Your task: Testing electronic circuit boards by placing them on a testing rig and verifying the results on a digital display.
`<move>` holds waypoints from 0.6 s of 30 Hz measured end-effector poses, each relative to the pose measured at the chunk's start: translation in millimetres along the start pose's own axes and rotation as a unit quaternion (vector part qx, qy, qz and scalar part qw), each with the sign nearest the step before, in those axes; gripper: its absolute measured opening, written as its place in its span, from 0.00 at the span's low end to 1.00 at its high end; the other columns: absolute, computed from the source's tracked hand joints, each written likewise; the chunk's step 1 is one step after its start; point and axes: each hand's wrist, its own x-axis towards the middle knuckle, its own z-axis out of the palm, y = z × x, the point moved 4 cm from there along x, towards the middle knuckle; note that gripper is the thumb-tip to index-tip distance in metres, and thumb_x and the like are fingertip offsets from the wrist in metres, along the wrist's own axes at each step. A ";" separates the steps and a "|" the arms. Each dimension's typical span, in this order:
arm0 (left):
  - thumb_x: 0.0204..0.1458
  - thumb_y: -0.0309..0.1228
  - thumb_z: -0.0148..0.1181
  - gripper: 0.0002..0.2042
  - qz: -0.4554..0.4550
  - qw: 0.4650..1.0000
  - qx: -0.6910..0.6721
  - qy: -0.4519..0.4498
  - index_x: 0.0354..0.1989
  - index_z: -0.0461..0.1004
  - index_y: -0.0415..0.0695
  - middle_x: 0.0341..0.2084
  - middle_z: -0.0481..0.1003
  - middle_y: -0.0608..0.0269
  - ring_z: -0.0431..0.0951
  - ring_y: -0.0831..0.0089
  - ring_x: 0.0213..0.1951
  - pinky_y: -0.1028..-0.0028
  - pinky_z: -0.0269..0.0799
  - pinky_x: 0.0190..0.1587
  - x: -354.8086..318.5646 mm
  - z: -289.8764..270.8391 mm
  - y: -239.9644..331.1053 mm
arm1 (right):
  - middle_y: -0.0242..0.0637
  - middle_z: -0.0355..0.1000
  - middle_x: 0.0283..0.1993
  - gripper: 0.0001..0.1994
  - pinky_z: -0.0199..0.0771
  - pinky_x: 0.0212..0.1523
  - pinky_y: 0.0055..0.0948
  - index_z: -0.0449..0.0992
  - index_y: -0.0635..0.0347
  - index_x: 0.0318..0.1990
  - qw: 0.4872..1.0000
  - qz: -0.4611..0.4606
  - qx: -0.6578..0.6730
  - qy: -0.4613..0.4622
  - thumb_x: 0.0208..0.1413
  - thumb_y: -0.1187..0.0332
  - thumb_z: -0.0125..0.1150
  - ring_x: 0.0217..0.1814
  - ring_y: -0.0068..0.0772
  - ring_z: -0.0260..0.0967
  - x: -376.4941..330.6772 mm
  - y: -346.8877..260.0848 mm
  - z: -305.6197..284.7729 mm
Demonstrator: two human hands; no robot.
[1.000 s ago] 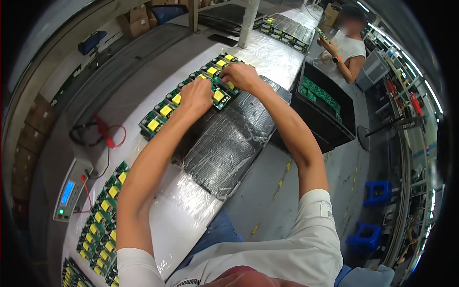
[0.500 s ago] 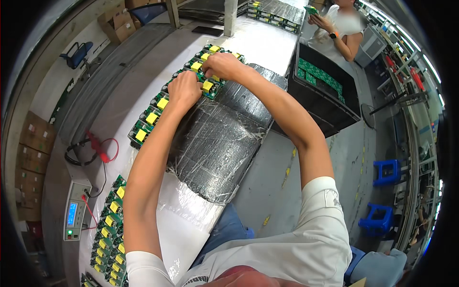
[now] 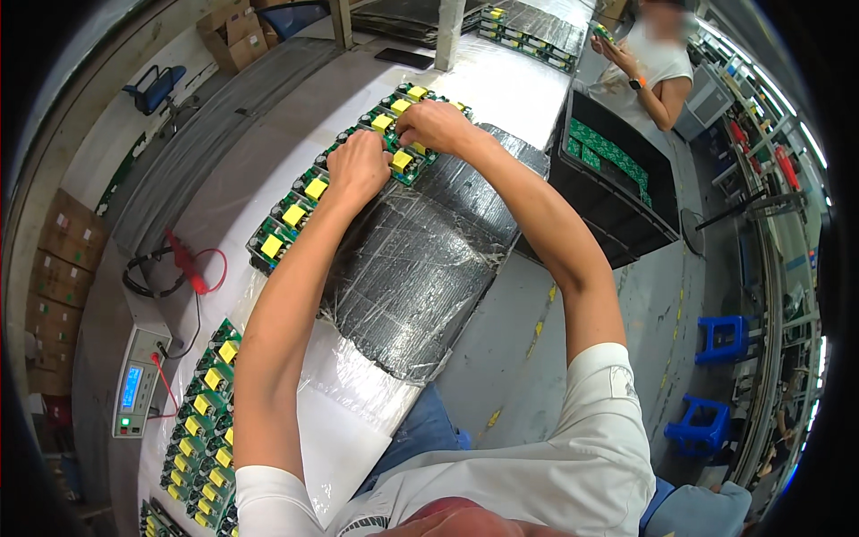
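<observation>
While our left hand (image 3: 358, 166) presses curled on the row of circuit boards (image 3: 344, 174), our right hand (image 3: 434, 125) pinches a yellow part (image 3: 402, 161) — we should steady the row, easing gently.

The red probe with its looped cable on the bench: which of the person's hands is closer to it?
Left. The left hand rests on the row of green circuit boards, up and right of the red probe; the right hand lies farther along that row.

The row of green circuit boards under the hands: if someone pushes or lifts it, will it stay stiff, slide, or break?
The row of circuit boards looks flat and rigid, so it probably stays stiff. It lies on a smooth white table, so it may slide easily. The yellow parts stand up from the boards and could be fragile; the left hand and right hand press on them.
</observation>
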 end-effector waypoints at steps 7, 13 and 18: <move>0.59 0.33 0.62 0.12 0.031 0.993 -0.040 0.103 0.47 0.83 0.41 0.40 0.82 0.50 0.84 0.45 0.45 0.50 0.78 0.47 -37.9 -25.1 -1.0 | 0.32 0.83 0.46 0.13 0.79 0.46 0.39 0.87 0.54 0.46 0.996 -0.026 -0.024 0.083 0.58 0.60 0.70 0.44 0.43 0.82 -20.5 -7.5 -13.9; 0.60 0.33 0.62 0.10 -0.056 0.995 -0.055 0.068 0.47 0.82 0.44 0.39 0.82 0.59 0.83 0.54 0.40 0.56 0.77 0.43 -202.5 -127.2 -63.7 | 0.32 0.75 0.38 0.09 0.69 0.36 0.32 0.85 0.59 0.45 0.954 -0.072 0.182 0.226 0.61 0.67 0.71 0.30 0.32 0.67 -106.1 -112.8 -67.4; 0.58 0.31 0.65 0.10 -0.198 0.979 -0.048 -0.001 0.47 0.82 0.45 0.34 0.80 0.66 0.81 0.63 0.36 0.64 0.73 0.40 -420.9 -200.9 -115.3 | 0.34 0.80 0.39 0.10 0.67 0.31 0.25 0.85 0.64 0.44 0.904 -0.098 0.384 0.162 0.54 0.82 0.71 0.30 0.28 0.67 -213.7 -257.3 -61.9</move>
